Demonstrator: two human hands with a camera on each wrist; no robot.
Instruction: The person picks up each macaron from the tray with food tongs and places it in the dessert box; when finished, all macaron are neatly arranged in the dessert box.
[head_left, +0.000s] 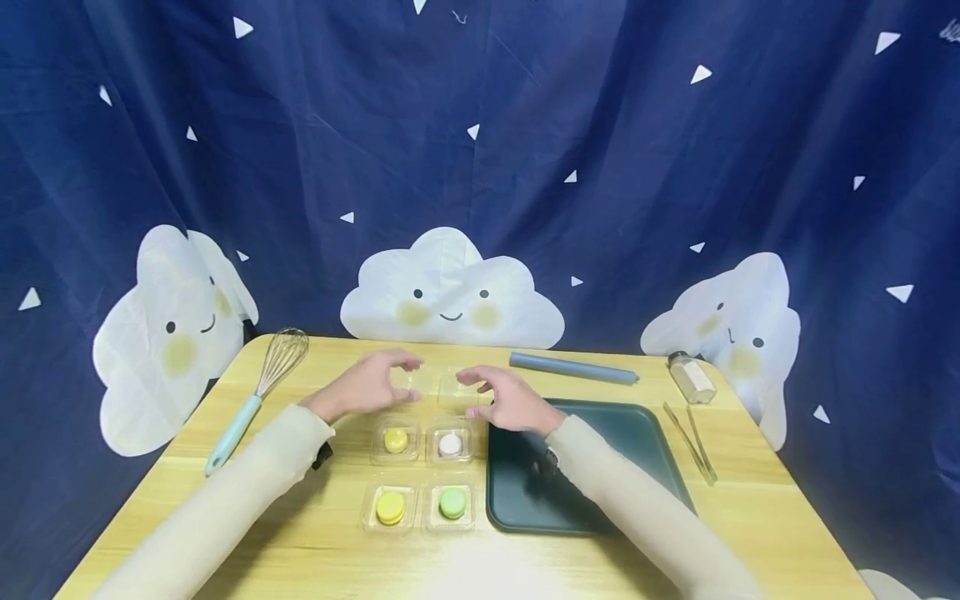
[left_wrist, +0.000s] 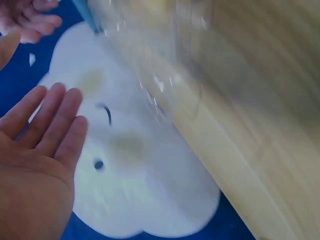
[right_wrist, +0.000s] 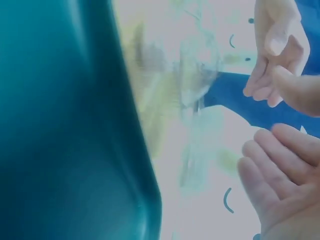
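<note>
My left hand (head_left: 375,382) hovers at the back of the table, its fingers loosely bent and holding nothing. Facing it, my right hand (head_left: 510,398) has relaxed fingers too, over the back left corner of the dark tray (head_left: 525,523). Between them stand clear plastic boxes, one of them a box (head_left: 453,398) beside the right fingertips. Closer to me, more clear boxes hold a yellow macaron (head_left: 395,440), a whitish macaron (head_left: 450,445), a second yellow macaron (head_left: 390,507) and a green macaron (head_left: 452,502). Both palms show with extended fingers in the wrist views.
A whisk (head_left: 243,421) with a light blue handle lies at the left. Behind the tray is a grey-blue rolling pin (head_left: 573,368). At the right are a shaker jar (head_left: 692,379) and metal tongs (head_left: 693,446). A dark blue curtain (head_left: 480,183) hangs behind the table.
</note>
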